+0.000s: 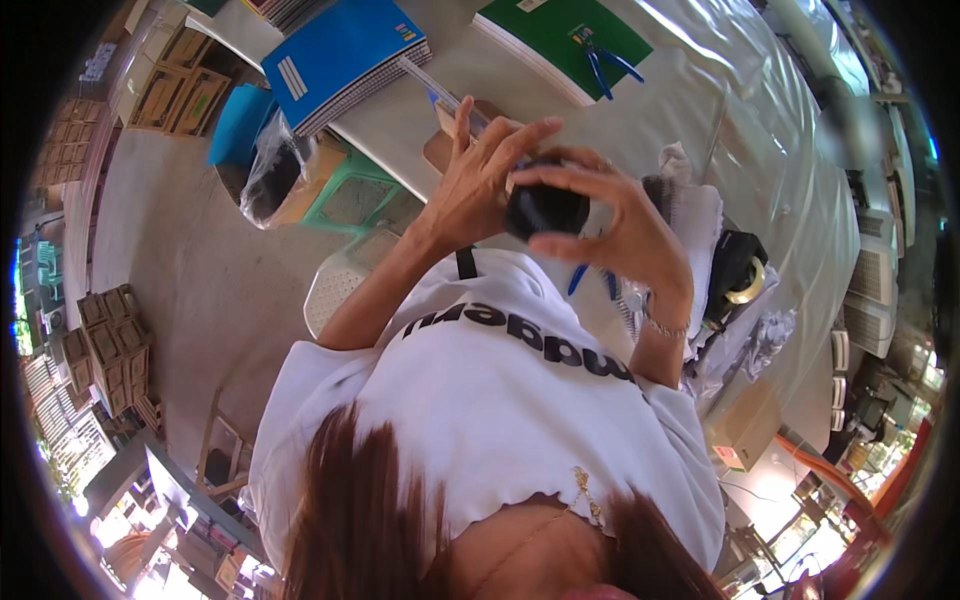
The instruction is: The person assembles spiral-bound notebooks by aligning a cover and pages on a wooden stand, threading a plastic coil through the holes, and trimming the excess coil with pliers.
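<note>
Two bare hands are being held close together near the table edge, with a black object (pixel 546 212) being kept between them, in front of the white shirt (pixel 480 390). By the right hand (pixel 640 225) the black object is being gripped, its fingers being curved over the top and its thumb being set below; some blur is being shown there. By the left hand (pixel 468 192) the object's left side is being met, the fingers being partly spread and one being raised; how firmly they are closed cannot be told, as the thumb is being hidden.

Beyond the left hand, a brown piece (pixel 440 152) is being partly covered. On the plastic-covered table (pixel 690 90), a stack of blue notebooks (pixel 345 55) is being seen at far left, and green notebooks (pixel 545 35) are being topped by blue-handled pliers (pixel 600 65). Just below the right hand, another blue-handled tool (pixel 577 279) is being partly hidden. To the right, a tape roll (pixel 746 284) is being seen beside crumpled wrapping (pixel 765 340). At the left, a green stool (pixel 355 185) is being placed near a white stool (pixel 325 290).
</note>
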`<state>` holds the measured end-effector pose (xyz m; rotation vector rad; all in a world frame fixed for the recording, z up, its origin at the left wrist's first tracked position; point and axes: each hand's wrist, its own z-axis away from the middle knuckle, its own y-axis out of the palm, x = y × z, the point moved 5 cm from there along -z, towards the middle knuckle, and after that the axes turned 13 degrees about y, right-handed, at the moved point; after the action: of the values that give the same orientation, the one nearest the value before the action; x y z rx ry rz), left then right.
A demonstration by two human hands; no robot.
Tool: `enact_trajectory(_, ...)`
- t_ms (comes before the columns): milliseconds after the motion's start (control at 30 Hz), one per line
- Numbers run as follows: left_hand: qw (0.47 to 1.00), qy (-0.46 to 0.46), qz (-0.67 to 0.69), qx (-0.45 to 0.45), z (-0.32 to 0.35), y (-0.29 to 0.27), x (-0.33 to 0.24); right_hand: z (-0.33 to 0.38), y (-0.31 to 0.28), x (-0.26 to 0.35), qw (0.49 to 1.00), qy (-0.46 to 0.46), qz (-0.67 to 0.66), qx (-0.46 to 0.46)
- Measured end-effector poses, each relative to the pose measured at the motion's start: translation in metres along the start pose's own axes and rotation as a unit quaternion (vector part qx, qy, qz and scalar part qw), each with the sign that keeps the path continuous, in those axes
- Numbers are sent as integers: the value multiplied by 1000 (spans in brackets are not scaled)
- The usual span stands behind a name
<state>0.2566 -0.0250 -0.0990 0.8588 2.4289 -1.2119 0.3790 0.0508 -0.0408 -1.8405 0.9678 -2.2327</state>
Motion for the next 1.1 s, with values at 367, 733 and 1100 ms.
enact_trajectory(367,1000,8,29,-10,8,-3,0,-16,4,-14,996,62,-59,-10)
enact_trajectory(733,982,-72,-173,-23,19,-39,42,-32,6,-29,986,95,-117,71)
enact_trajectory(1100,992,-19,-107,-60,14,-40,48,-54,7,-19,999,40,-22,-4)
